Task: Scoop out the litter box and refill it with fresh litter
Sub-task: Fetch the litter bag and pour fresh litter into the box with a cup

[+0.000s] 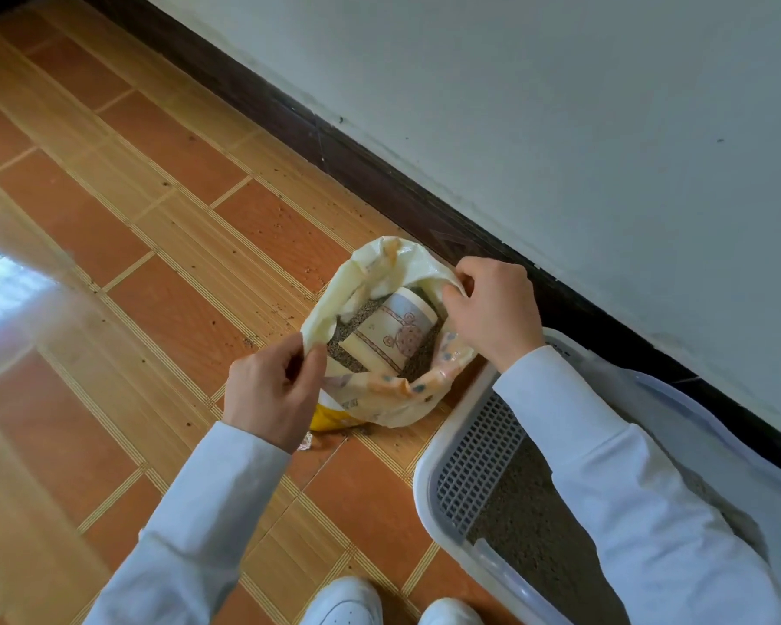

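A cream and yellow litter bag (382, 406) stands open on the tiled floor by the wall. Inside it lies a patterned cup (391, 329) on its side, resting on grey litter granules (352, 315). My left hand (271, 390) pinches the bag's near-left rim. My right hand (492, 309) pinches the far-right rim, and the mouth is spread between them. The white litter box (429, 480) sits at the lower right, with a grey grid step (479, 462) and brownish litter (528, 525) inside, partly hidden by my right sleeve.
A dark skirting board (379, 182) runs along the pale wall behind the bag. Scattered litter grains dot the orange tiles (177, 245). My white shoes (348, 602) show at the bottom edge. A scrap of wrapper (306, 442) lies beside the bag.
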A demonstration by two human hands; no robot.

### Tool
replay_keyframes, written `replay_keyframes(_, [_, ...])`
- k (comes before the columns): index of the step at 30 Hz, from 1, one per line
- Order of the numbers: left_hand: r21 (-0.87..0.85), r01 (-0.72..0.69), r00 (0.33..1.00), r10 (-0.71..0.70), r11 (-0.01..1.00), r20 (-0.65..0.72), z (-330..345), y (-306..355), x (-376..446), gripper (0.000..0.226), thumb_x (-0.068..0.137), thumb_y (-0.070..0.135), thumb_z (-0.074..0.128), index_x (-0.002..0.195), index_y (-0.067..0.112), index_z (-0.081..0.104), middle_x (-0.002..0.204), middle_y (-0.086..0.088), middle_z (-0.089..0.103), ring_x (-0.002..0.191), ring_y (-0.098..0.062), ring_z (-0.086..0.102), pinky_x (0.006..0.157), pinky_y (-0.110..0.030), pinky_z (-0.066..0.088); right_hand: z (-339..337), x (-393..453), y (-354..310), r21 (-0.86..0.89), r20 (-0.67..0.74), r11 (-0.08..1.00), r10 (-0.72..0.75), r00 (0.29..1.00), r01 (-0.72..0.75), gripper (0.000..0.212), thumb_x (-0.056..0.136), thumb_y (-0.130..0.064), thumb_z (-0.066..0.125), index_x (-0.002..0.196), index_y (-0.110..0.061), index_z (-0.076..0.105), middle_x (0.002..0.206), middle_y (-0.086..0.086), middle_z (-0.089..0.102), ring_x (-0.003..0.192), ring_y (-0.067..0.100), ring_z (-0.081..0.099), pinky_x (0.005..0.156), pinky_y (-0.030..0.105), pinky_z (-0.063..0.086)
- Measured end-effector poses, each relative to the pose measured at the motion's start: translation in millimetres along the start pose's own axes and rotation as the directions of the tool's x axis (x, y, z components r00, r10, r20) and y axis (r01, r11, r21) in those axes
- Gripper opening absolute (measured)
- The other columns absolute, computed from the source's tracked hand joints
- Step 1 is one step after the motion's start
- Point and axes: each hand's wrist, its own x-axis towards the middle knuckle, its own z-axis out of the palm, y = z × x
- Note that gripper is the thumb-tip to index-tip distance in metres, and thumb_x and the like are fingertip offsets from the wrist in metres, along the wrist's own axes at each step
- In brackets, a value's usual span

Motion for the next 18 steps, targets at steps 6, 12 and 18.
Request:
replay_keyframes(6, [-0.069, 0.121, 0.992, -0.123, 0.99, -0.021, -33, 11, 2, 0.039, 0.083, 0.034, 0.045, 0.074, 0.002, 0.065, 0.05, -0.018, 0.051, 0.042, -0.012, 0.033, 0.043, -0.023, 0.026, -22, 0, -23, -0.023, 0.088, 1.0, 0.0, 0.996, 0.002, 0.021, 0.088, -0.022, 0.064, 0.072, -0.02, 0.052, 0.067, -0.007, 0.055, 0.054, -0.004, 0.045, 0.05, 0.012, 0.029])
replay_keyframes(12, [-0.072, 0.238, 0.969, -0.242, 0.969, -0.052, -122, 70, -9, 0.034, 0.084, 0.032, 0.046, 0.07, 0.005, 0.061, 0.045, 0.001, 0.037, 0.044, -0.014, 0.032, 0.045, -0.024, 0.024, -90, -14, -90, -0.013, 0.148, 1.0, 0.005, 0.989, -0.003, 0.026, 0.088, -0.021, 0.065, 0.068, -0.023, 0.05, 0.058, -0.019, 0.046, 0.052, -0.003, 0.045, 0.049, 0.012, 0.027])
replay_keyframes(18, [-0.129, 0.293, 0.95, -0.304, 0.947, -0.075, -251, 165, -29, 0.034, 0.084, 0.032, 0.047, 0.08, 0.004, 0.066, 0.046, 0.0, 0.04, 0.043, -0.011, 0.034, 0.043, -0.019, 0.023, -204, -40, -190, 0.008, 0.177, 1.0, -0.031, 0.984, 0.03, 0.021, 0.089, -0.02, 0.064, 0.07, -0.017, 0.055, 0.059, -0.012, 0.051, 0.052, 0.001, 0.049, 0.049, 0.011, 0.032])
